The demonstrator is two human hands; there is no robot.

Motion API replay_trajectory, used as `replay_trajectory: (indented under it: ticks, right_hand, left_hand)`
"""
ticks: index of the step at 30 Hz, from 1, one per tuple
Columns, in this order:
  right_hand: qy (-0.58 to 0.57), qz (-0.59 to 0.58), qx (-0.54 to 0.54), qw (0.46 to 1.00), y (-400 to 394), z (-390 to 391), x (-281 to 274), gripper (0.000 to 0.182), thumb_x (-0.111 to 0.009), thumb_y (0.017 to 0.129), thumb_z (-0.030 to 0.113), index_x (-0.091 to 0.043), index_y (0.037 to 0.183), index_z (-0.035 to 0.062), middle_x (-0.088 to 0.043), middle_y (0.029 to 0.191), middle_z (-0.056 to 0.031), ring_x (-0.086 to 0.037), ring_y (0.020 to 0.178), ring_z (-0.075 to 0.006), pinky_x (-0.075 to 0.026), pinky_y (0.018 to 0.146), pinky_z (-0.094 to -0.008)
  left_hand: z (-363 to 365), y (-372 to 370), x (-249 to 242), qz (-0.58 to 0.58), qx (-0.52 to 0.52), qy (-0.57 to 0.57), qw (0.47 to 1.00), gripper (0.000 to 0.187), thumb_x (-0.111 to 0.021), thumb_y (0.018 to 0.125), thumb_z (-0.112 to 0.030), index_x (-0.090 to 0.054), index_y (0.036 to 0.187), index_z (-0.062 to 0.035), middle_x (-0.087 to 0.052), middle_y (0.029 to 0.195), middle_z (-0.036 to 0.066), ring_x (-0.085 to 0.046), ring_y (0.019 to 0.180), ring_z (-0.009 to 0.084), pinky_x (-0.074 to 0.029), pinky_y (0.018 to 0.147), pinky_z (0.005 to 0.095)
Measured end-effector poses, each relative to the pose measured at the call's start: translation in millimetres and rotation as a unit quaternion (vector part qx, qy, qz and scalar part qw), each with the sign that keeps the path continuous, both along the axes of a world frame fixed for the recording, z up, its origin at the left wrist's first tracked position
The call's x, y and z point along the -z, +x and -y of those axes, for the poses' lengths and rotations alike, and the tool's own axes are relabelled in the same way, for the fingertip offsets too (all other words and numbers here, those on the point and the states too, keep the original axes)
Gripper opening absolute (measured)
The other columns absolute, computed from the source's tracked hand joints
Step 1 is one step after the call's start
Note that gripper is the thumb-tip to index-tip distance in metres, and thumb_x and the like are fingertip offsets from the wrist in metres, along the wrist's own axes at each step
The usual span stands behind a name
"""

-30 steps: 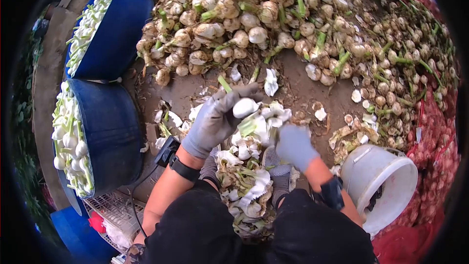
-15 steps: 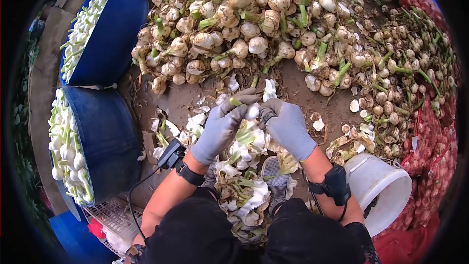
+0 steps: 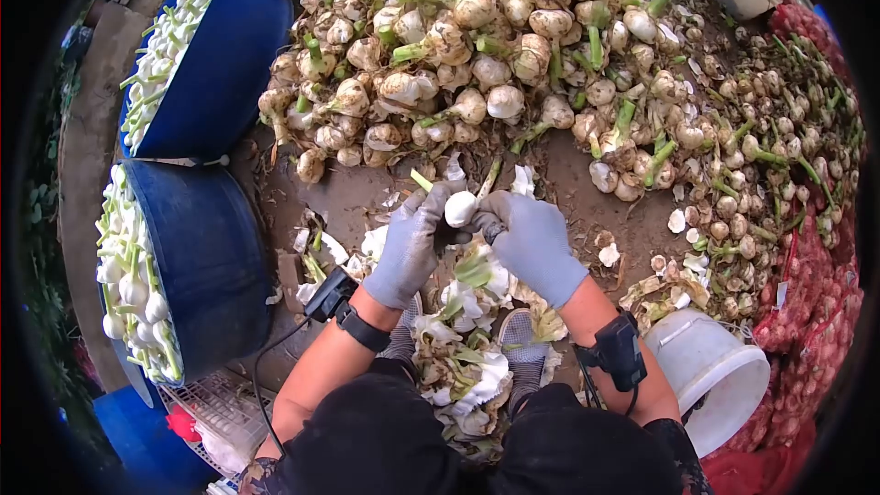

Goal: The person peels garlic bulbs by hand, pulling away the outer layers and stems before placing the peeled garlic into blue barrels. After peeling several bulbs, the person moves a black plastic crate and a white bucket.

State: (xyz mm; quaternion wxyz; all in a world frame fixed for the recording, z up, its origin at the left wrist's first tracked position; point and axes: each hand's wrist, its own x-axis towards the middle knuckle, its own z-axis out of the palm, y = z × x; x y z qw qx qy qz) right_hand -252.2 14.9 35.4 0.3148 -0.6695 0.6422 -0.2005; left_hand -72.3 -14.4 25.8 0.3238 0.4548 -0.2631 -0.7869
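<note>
Pinching a peeled garlic bulb in the gloved left hand, above stripped skins. Curled at its other side with the gloved right hand, too hidden to tell whether pinching anything. Facing heaped unpeeled garlic, between blue tubs at left and a white bucket at right.

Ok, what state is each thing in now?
Left hand: gripping bulb
Right hand: fingers curled beside bulb
Bulb: white, stripped clean
Heap: unpeeled, dirty
Near tub: filled
Far tub: filled
White bucket: tipped sideways
Peelings: strewn between feet
</note>
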Motion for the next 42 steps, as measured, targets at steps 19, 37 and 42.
replay_trajectory:
  ticks: [19, 37, 42]
  right_hand:
    - [0.088, -0.407, 0.157, 0.895, -142.2, 43.8, 52.3, 0.052, -0.068, 0.077, 0.015, -0.058, 0.127, 0.0241, -0.061, 0.106, -0.017, -0.061, 0.092, -0.0341, -0.047, 0.08, -0.0433]
    - [0.021, 0.157, 0.276, 0.948, -42.4, -24.7, 90.6, 0.04, -0.062, 0.085, 0.011, -0.059, 0.124, 0.0022, -0.066, 0.112, -0.022, -0.064, 0.101, -0.0361, -0.05, 0.089, -0.039]
    - [0.077, 0.112, 0.155, 0.979, -44.6, -17.1, 92.1, 0.036, -0.064, 0.087, 0.015, -0.061, 0.119, 0.0017, -0.064, 0.114, -0.0223, -0.059, 0.106, -0.0397, -0.047, 0.093, -0.042]
  left_hand:
    - [86.0, 29.6, -60.1, 0.225, 0.226, -0.219, 0.922, 0.031, -0.063, 0.095, -0.012, -0.062, 0.124, -0.0036, -0.068, 0.105, 0.002, -0.061, 0.089, 0.0076, -0.051, 0.075, 0.0233]
    - [36.8, -43.8, 63.9, 0.35, 0.312, -0.478, 0.743, 0.077, -0.072, 0.077, -0.011, -0.038, 0.146, -0.0146, -0.038, 0.145, 0.026, -0.052, 0.124, 0.039, -0.045, 0.101, 0.0406]
    - [70.2, -73.1, 73.2, 0.396, 0.434, -0.457, 0.668, 0.073, -0.068, 0.072, -0.003, -0.045, 0.14, -0.0208, -0.045, 0.135, 0.024, -0.058, 0.108, 0.0408, -0.049, 0.093, 0.0447]
